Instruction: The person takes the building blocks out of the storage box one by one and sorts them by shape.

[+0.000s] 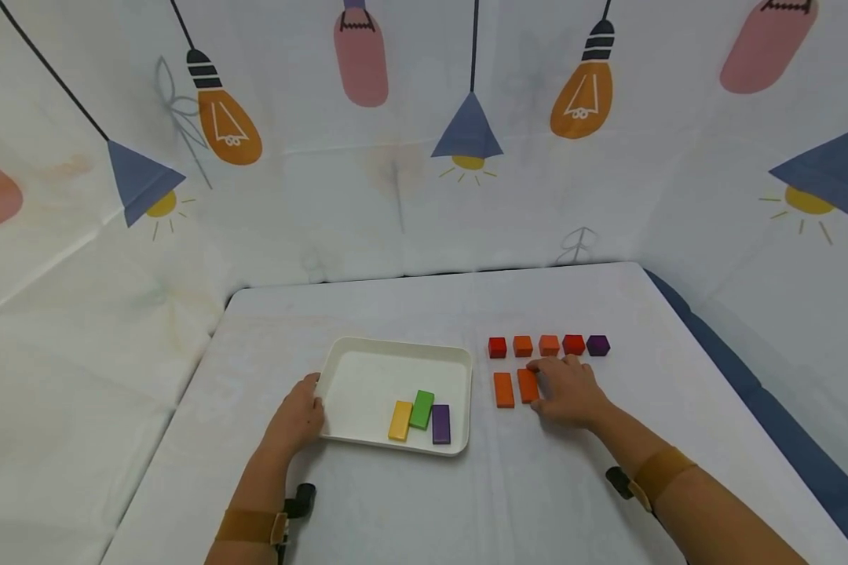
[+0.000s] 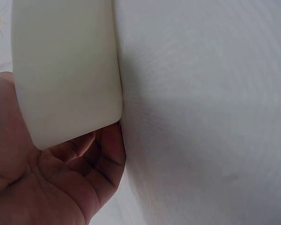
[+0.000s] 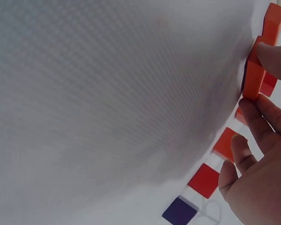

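Orange is the colour in play: the right hand point(image 1: 568, 390) has thumb and fingers pinched on an orange rectangular block point(image 1: 527, 385) that lies on the white tablecloth point(image 1: 396, 502), right of the tray. In the right wrist view that block looks tipped up on its edge, though I cannot tell if it has left the cloth. The left hand point(image 1: 298, 414) grips the near-left corner of the white tray point(image 1: 396, 353), palm curled under its rim.

Just beside the pinched block lies a second orange block point(image 1: 503, 389), untouched. Behind them stands a row of five cubes point(image 1: 547, 345), reds and oranges with a purple cube point(image 1: 597, 345) at the far right.

In the tray: a yellow block point(image 1: 400, 421), a green block point(image 1: 421, 409) and a purple block point(image 1: 441, 424), side by side. By my reckoning, three long blocks are in and two orange ones remain outside.
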A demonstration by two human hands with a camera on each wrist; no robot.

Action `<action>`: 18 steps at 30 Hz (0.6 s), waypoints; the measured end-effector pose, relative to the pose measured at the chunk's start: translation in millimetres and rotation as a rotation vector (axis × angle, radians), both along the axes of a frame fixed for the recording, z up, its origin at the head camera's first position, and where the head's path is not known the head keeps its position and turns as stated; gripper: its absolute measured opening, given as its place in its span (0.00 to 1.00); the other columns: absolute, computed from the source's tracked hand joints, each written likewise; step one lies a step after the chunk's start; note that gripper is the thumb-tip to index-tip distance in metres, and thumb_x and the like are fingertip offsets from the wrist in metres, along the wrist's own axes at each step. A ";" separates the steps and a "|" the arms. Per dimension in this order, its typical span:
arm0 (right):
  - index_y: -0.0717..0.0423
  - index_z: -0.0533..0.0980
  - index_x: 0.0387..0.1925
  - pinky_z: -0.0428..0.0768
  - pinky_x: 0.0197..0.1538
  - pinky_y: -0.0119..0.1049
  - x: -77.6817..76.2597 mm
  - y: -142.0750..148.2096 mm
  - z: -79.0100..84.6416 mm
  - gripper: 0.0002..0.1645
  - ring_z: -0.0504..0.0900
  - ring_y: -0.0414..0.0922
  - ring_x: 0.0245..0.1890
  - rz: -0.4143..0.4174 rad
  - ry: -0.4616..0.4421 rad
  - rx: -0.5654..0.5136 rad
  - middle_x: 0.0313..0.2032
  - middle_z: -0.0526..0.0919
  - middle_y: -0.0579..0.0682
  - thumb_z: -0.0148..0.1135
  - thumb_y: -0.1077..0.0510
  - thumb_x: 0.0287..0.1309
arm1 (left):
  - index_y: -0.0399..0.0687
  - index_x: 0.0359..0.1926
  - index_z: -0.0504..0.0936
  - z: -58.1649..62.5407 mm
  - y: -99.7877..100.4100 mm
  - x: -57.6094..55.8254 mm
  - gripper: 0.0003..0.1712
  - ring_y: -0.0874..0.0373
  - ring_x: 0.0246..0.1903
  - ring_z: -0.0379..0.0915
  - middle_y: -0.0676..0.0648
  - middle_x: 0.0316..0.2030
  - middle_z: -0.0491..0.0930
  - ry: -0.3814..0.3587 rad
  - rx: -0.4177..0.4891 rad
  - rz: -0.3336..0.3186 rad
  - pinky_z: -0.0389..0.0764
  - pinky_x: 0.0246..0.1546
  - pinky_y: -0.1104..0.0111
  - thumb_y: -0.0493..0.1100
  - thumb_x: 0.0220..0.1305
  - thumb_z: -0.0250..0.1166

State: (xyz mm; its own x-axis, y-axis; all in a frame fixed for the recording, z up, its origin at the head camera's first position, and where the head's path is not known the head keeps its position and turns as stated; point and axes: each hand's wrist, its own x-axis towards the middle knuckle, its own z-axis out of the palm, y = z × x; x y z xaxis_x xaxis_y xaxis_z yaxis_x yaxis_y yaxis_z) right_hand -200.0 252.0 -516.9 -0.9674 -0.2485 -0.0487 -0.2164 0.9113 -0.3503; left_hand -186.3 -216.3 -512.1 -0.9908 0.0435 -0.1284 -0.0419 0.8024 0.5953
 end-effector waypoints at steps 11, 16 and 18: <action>0.58 0.78 0.65 0.73 0.61 0.69 2.0 2.6 -2.9 0.40 0.71 0.63 0.62 -0.002 0.012 0.002 0.61 0.82 0.58 0.83 0.52 0.51 | 0.24 0.77 0.58 -2.1 0.5 0.3 0.29 0.27 0.70 0.65 0.22 0.69 0.68 0.005 -0.020 0.005 0.68 0.68 0.36 0.32 0.82 0.46; 0.58 0.78 0.65 0.73 0.61 0.69 3.7 2.8 -3.3 0.40 0.71 0.64 0.62 0.003 0.021 0.012 0.62 0.81 0.58 0.82 0.53 0.51 | 0.24 0.77 0.58 -3.1 0.5 -0.1 0.29 0.27 0.70 0.64 0.22 0.69 0.67 0.008 -0.019 0.007 0.68 0.68 0.36 0.32 0.81 0.46; 0.58 0.78 0.65 0.73 0.61 0.68 4.1 2.7 -3.8 0.40 0.71 0.63 0.62 0.005 0.027 0.019 0.62 0.81 0.59 0.82 0.53 0.52 | 0.24 0.77 0.58 -3.5 0.6 -0.2 0.29 0.27 0.70 0.64 0.22 0.69 0.67 0.008 -0.018 0.008 0.67 0.68 0.35 0.32 0.81 0.47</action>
State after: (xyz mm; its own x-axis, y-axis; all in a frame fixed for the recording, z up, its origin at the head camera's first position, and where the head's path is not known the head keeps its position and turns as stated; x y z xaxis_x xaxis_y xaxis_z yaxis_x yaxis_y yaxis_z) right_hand -195.9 254.7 -520.8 -0.9672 -0.2526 -0.0273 -0.2302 0.9167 -0.3266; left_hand -186.6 -215.7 -515.7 -0.9921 0.0335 -0.1211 -0.0435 0.8127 0.5811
